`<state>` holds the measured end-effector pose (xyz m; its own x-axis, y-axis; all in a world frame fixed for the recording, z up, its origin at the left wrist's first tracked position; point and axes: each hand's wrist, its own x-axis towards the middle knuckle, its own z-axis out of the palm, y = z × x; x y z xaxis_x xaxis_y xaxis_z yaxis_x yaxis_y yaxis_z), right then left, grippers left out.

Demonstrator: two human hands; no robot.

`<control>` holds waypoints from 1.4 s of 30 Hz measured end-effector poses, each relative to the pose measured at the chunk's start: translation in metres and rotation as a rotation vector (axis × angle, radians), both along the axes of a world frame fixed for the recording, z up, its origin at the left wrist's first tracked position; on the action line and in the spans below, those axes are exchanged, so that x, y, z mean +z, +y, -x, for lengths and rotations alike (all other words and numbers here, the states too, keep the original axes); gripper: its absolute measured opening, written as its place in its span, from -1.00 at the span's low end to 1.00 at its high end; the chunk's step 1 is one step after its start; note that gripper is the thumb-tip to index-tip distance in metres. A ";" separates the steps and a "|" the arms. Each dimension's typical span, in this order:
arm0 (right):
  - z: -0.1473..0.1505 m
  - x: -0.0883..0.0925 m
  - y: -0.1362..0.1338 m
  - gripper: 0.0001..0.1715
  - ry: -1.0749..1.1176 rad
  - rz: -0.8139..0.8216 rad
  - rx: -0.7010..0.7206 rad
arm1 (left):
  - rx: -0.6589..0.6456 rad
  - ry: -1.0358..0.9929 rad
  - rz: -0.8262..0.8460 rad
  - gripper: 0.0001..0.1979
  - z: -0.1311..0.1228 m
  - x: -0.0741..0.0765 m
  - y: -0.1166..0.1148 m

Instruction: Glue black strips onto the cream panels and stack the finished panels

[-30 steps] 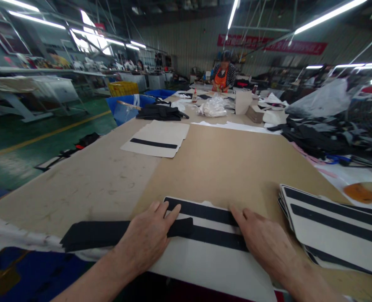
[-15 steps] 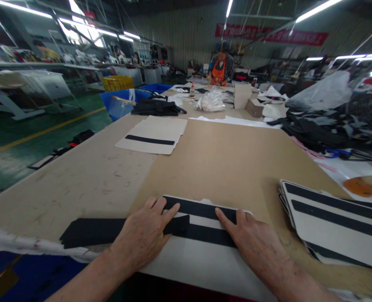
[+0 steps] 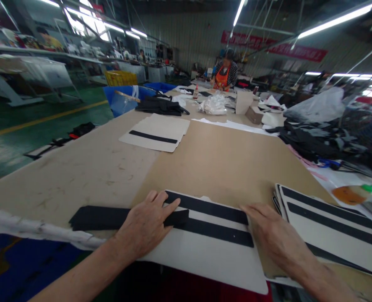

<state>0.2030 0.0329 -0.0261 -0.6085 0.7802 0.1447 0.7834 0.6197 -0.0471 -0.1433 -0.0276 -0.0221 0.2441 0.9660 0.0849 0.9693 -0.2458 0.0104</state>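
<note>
In front of me lies a pale board (image 3: 211,260) with two black strips stuck across its upper part, its near edge jutting past the table. My left hand (image 3: 148,224) rests over a stack of loose black strips (image 3: 100,218), thumb and index finger on either side of them, other fingertips on the board's upper left corner. The loose strips' ends overlap the board. At its upper right corner, my right hand (image 3: 272,233) has its fingers together against the edge; its thumb is hidden. To the right is a pile of similar striped boards (image 3: 339,235).
Farther up the table (image 3: 104,167) lie more pale boards (image 3: 157,121), the top one with one black strip. Behind them are black fabric pieces (image 3: 162,105) and a clear plastic bag (image 3: 213,104). A person (image 3: 225,71) in an orange apron stands at the far end.
My right hand has moved right, off the board's strips to its right edge, uncovering the strips' right ends. My left hand stays in nearly the same place. The view has shifted slightly.
</note>
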 end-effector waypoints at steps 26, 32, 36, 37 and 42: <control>0.113 0.016 0.051 -0.27 -0.081 0.008 0.169 | 0.014 -0.027 -0.010 -0.45 -0.001 0.000 -0.002; 0.072 0.026 0.053 -0.56 -0.020 -0.001 -0.154 | 0.013 -0.034 0.002 -0.48 -0.001 0.002 -0.003; 0.059 0.015 0.025 -0.64 0.201 0.150 -0.115 | 0.025 -0.054 -0.018 -0.46 0.000 -0.001 -0.005; 0.059 0.012 0.017 -0.63 0.230 0.167 -0.096 | 0.026 -0.065 -0.028 -0.46 0.000 -0.002 -0.006; 0.066 0.004 -0.009 -0.34 0.114 0.272 -0.062 | 0.015 -0.112 -0.079 -0.48 0.004 -0.005 -0.006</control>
<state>0.1371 0.0238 -0.0217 -0.5507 0.8346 -0.0101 0.7991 0.5237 -0.2951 -0.1476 -0.0335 -0.0274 0.2145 0.9586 0.1871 0.9667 -0.2358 0.0999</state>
